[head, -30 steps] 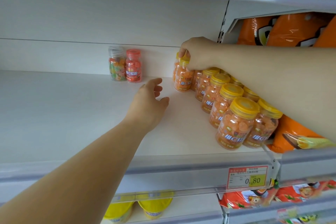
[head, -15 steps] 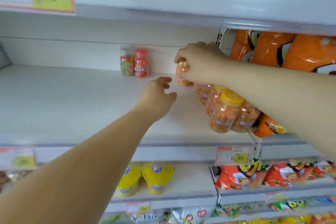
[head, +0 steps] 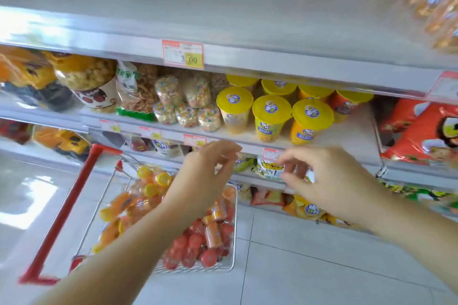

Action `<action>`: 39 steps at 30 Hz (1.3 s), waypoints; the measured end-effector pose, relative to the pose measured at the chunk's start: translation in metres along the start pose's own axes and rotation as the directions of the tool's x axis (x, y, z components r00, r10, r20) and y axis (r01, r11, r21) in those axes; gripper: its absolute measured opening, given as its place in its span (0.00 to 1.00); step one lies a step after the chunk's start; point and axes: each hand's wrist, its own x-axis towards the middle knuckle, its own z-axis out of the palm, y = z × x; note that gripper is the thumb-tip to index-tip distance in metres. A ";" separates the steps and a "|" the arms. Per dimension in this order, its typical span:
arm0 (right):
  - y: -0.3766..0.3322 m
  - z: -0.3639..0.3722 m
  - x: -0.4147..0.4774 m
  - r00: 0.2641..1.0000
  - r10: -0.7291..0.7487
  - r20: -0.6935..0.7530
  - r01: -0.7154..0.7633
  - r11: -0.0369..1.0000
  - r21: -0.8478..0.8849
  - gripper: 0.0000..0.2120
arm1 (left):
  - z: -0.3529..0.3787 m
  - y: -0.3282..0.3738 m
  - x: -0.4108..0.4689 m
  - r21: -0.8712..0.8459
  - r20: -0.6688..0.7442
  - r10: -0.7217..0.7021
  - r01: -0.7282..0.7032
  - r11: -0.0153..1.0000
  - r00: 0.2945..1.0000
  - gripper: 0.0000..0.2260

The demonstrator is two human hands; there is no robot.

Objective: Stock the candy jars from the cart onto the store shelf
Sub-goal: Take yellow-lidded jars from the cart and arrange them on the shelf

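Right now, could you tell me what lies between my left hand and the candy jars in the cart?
Nothing: in the head view the empty left hand hangs over the candy jars in the cart, with no other thing between.

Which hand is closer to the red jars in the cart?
Left. The left hand hovers over the cart, just above the red jars. The right hand is farther right, past the cart's edge, in front of the shelves.
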 end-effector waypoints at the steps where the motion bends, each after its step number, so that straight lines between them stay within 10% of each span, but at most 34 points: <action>1: 0.001 0.027 0.001 0.997 0.034 0.063 -0.035 0.999 0.011 0.06 | 0.004 -0.029 -0.007 0.040 0.028 -0.072 0.071 0.997 0.997 0.12; 9: 0.011 0.222 0.036 0.897 0.302 0.323 -0.351 0.930 0.106 0.06 | 0.005 -0.218 -0.061 0.239 0.029 -0.416 0.398 0.886 0.909 0.12; 23: 0.010 0.358 0.093 0.772 0.619 0.147 -0.546 0.763 -0.346 0.33 | -0.045 -0.328 -0.099 0.363 0.087 -0.355 0.302 0.881 0.931 0.14; 29: -0.013 0.342 0.087 0.659 0.727 0.194 -0.737 0.676 -0.030 0.26 | -0.051 -0.341 -0.085 0.498 -0.086 -0.275 0.280 0.820 0.958 0.17; 39: -0.024 0.325 0.060 0.679 0.694 0.238 -0.732 0.665 0.149 0.15 | -0.059 -0.368 -0.063 0.703 -0.074 -0.378 0.317 0.637 0.923 0.31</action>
